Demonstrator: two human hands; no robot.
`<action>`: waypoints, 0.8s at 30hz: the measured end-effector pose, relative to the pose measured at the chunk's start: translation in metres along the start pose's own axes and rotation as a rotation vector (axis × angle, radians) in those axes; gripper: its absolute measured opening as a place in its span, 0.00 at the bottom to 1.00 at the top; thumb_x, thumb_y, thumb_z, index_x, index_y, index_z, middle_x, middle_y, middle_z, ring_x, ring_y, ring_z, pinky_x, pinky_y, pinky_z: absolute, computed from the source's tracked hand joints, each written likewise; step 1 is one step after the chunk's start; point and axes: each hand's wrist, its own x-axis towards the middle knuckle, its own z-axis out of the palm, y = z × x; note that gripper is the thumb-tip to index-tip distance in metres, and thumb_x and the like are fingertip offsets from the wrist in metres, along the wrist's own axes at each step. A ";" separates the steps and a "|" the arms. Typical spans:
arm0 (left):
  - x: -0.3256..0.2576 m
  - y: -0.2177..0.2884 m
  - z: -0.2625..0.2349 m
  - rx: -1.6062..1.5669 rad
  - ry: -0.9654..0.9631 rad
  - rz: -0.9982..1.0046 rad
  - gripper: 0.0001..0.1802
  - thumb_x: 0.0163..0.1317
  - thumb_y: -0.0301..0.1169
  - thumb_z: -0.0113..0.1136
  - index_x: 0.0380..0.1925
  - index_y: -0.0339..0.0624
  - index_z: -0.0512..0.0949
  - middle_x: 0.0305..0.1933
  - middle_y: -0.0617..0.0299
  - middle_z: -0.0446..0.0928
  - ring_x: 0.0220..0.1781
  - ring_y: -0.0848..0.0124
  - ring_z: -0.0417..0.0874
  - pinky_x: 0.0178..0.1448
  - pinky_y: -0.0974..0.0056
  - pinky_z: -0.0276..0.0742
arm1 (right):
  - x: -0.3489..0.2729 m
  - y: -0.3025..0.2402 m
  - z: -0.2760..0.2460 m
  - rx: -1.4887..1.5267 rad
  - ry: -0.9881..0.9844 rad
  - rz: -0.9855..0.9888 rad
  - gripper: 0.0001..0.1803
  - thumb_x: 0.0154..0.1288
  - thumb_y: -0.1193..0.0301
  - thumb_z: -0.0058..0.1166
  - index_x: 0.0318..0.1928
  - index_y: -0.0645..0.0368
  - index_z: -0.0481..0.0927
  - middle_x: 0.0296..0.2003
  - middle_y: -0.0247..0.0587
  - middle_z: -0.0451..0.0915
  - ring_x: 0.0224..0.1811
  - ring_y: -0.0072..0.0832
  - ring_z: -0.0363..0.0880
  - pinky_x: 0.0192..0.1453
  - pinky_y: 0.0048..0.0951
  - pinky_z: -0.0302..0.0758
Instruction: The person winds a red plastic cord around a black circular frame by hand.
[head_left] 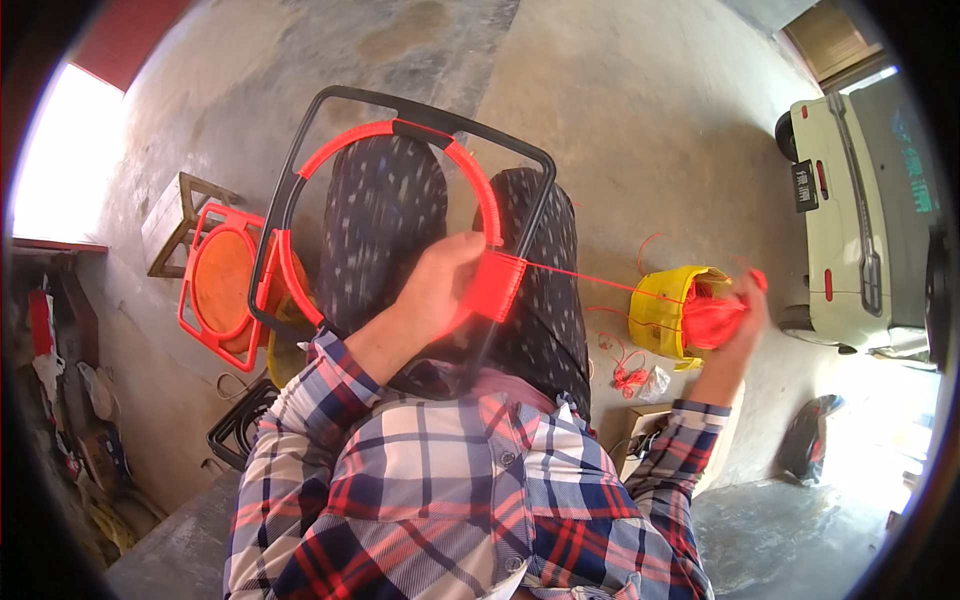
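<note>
Across my lap lies a black rounded-square frame (309, 118) with a ring (345, 138) inside it, wrapped in red cord over several stretches. At the ring's right side, a wide band of red cord (497, 284) binds ring and frame together. My left hand (440, 285) is closed round the ring beside this band. From the band a taut strand (590, 279) runs right to my right hand (735, 325), which is closed on a bundle of red cord (708, 318) and slightly blurred. Behind that hand is a cut-down yellow bucket (655, 308).
To the left stands a wooden stool (165, 225), near a red-wrapped frame (200, 310) with an orange round surface inside it. Another black frame (225, 430) lies below. Loose red cord (630, 375) and a cardboard box (640, 430) are at the right, with a parked vehicle (845, 210) beyond.
</note>
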 end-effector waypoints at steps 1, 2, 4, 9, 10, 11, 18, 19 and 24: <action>0.000 0.001 0.003 -0.055 0.027 -0.034 0.17 0.71 0.38 0.49 0.47 0.34 0.75 0.40 0.56 0.80 0.41 0.68 0.83 0.49 0.63 0.80 | 0.015 -0.008 -0.056 0.011 -0.042 -0.085 0.17 0.62 0.71 0.52 0.51 0.63 0.74 0.30 0.35 0.78 0.28 0.26 0.76 0.31 0.26 0.74; 0.001 0.001 0.007 -0.110 0.052 -0.074 0.21 0.72 0.42 0.47 0.48 0.33 0.75 0.40 0.55 0.80 0.42 0.67 0.83 0.50 0.62 0.80 | 0.022 -0.013 -0.093 0.020 -0.078 -0.171 0.18 0.64 0.70 0.50 0.53 0.62 0.75 0.35 0.37 0.80 0.33 0.28 0.79 0.35 0.29 0.78; -0.001 0.003 0.007 -0.072 0.091 -0.062 0.23 0.72 0.45 0.45 0.48 0.33 0.74 0.41 0.55 0.80 0.42 0.67 0.82 0.50 0.62 0.80 | 0.010 -0.014 -0.066 0.080 0.098 -0.235 0.18 0.64 0.69 0.50 0.54 0.61 0.74 0.42 0.41 0.79 0.40 0.32 0.79 0.43 0.35 0.78; 0.003 0.009 0.014 -0.020 0.109 -0.083 0.28 0.72 0.49 0.41 0.50 0.31 0.73 0.43 0.53 0.78 0.44 0.66 0.82 0.51 0.61 0.79 | -0.040 0.035 0.016 0.047 -0.151 0.029 0.25 0.54 0.78 0.52 0.56 0.61 0.73 0.52 0.45 0.77 0.55 0.37 0.76 0.60 0.44 0.75; 0.000 0.010 0.016 -0.038 0.076 -0.066 0.29 0.72 0.49 0.40 0.51 0.31 0.73 0.43 0.53 0.78 0.44 0.66 0.81 0.52 0.60 0.79 | -0.055 0.047 0.047 -0.122 -0.319 0.109 0.26 0.51 0.81 0.54 0.55 0.61 0.74 0.51 0.44 0.77 0.54 0.37 0.76 0.61 0.43 0.75; -0.003 0.012 0.018 -0.055 0.044 -0.049 0.30 0.72 0.50 0.39 0.52 0.30 0.72 0.44 0.53 0.78 0.45 0.65 0.81 0.53 0.59 0.79 | -0.072 0.056 0.080 -0.327 -0.363 0.270 0.24 0.48 0.81 0.60 0.51 0.62 0.77 0.47 0.41 0.78 0.51 0.35 0.79 0.57 0.36 0.75; -0.004 0.006 0.020 -0.190 -0.005 -0.149 0.25 0.74 0.43 0.40 0.55 0.30 0.70 0.49 0.52 0.78 0.50 0.61 0.81 0.56 0.57 0.78 | -0.072 0.095 0.171 -1.065 -0.780 -0.076 0.37 0.50 0.74 0.66 0.62 0.65 0.68 0.42 0.44 0.78 0.45 0.31 0.79 0.52 0.31 0.74; -0.001 0.005 0.017 -0.190 -0.011 -0.151 0.25 0.74 0.43 0.40 0.55 0.30 0.70 0.49 0.52 0.78 0.50 0.61 0.81 0.56 0.57 0.78 | -0.067 0.104 0.168 -0.786 -0.679 -0.052 0.41 0.48 0.75 0.67 0.65 0.61 0.65 0.42 0.40 0.77 0.43 0.30 0.78 0.51 0.31 0.73; -0.005 -0.005 0.010 -0.126 0.170 0.181 0.14 0.72 0.35 0.48 0.48 0.36 0.73 0.41 0.58 0.77 0.41 0.68 0.80 0.51 0.62 0.78 | -0.058 0.098 0.172 -0.100 -0.378 0.062 0.41 0.52 0.77 0.65 0.67 0.58 0.62 0.57 0.48 0.71 0.51 0.32 0.77 0.52 0.30 0.75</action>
